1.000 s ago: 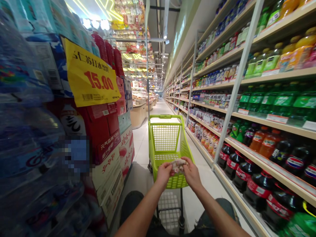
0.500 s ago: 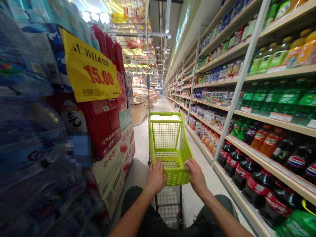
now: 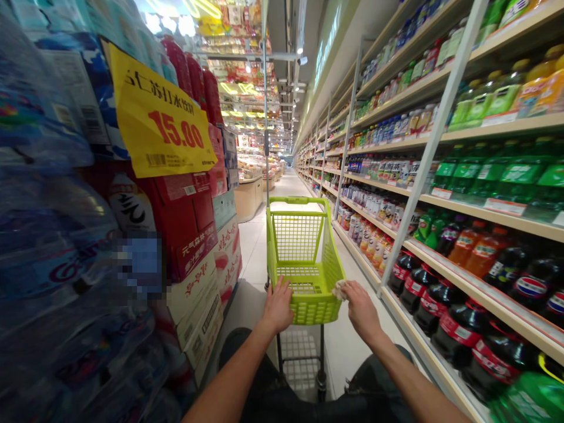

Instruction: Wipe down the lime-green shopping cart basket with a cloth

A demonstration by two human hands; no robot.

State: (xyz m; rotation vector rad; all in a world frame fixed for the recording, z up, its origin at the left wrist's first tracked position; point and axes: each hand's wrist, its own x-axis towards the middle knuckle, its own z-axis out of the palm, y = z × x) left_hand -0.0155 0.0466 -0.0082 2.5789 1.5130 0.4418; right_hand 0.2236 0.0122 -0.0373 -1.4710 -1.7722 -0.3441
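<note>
A lime-green shopping cart (image 3: 315, 310) with a plastic basket stands right in front of me between my knees. My left hand (image 3: 279, 308) grips the near left corner of its rim, fingers over the edge and thumb on the outside. At the near right corner, my right hand (image 3: 362, 305) pinches a small crumpled whitish cloth (image 3: 340, 289). The cloth touches the rim there, while the hand itself sits just outside the basket. Through the basket's grid I see nothing lying in it.
Shelves of bottled drinks (image 3: 484, 352) line the right side. Stacked drink cartons (image 3: 196, 252) and wrapped water bottles (image 3: 74, 247) rise close on the left, with a yellow price sign (image 3: 165, 117). A tiled aisle floor (image 3: 253, 252) runs ahead past wooden display bins (image 3: 247, 197).
My right hand has shifted slightly outward to the right with the cloth, which shows more now. My left hand has stayed on the rim.
</note>
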